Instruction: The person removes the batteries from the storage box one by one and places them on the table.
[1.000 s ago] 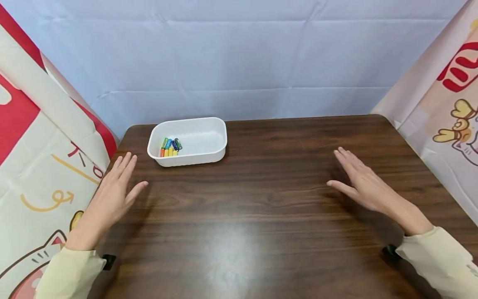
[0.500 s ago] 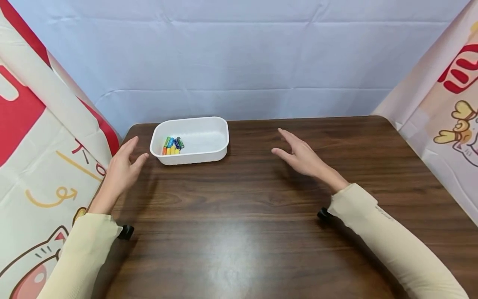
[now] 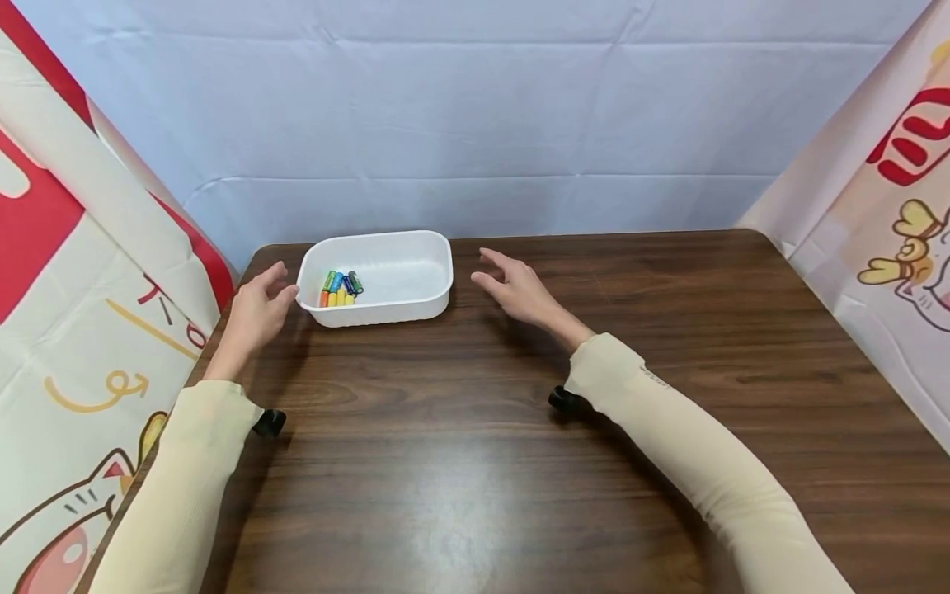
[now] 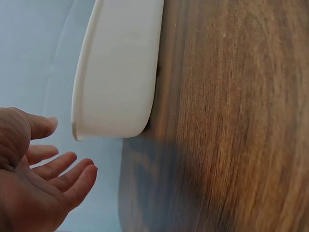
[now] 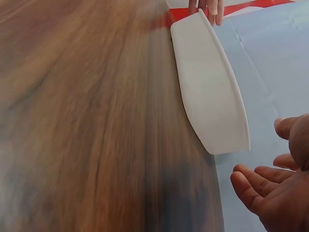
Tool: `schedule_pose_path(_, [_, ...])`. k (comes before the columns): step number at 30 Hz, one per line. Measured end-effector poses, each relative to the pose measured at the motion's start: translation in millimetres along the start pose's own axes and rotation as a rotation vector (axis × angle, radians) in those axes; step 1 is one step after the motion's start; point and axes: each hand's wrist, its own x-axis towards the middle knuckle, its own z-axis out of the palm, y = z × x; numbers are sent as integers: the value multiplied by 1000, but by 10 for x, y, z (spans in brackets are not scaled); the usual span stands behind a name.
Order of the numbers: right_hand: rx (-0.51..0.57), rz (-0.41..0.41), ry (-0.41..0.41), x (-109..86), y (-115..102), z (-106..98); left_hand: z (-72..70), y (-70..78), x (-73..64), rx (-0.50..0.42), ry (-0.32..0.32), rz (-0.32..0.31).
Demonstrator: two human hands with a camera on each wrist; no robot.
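A white plastic tub [image 3: 401, 313] stands at the back left of the table, with several small batteries [image 3: 341, 289] in green, blue, dark and yellow-orange lying in its left end. My left hand [image 3: 260, 309] is right beside the tub's left end, fingers loosely bent; in the left wrist view a gap shows between that hand [image 4: 48, 183] and the tub's wall [image 4: 116, 72]. Off the tub's right end is my right hand [image 3: 519, 289], thumb and fingers spread apart and holding nothing. The right wrist view has this hand [image 5: 275, 188] apart from the tub [image 5: 207, 92].
The dark wood-grain table [image 3: 460, 429] reaches back to a pale blue cloth [image 3: 475, 107]. Printed cloths hang on the left [image 3: 96, 330] and right [image 3: 905, 181]. A black wrist camera [image 3: 270, 423] sits under the left cuff, another black device [image 3: 562, 400] under the right.
My right hand has travelled far to the left, up near the tub's right end. The left hand has moved slightly forward and right to the tub's left end, its fingers bending more. The tub stays put.
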Motion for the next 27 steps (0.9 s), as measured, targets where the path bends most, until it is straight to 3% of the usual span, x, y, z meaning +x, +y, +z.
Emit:
schedule_pose_path(12, [66,36,-7,318,-24,335,147,-74,189,-42,-75,-103])
schedule_pose_path(18, [94,29,-10,374,-32,393,186,-75,218,-37,-94,-111])
schedule_pose_path(27, [44,35,-10,371,-21,423,178,-76,207,-78,-118,-124])
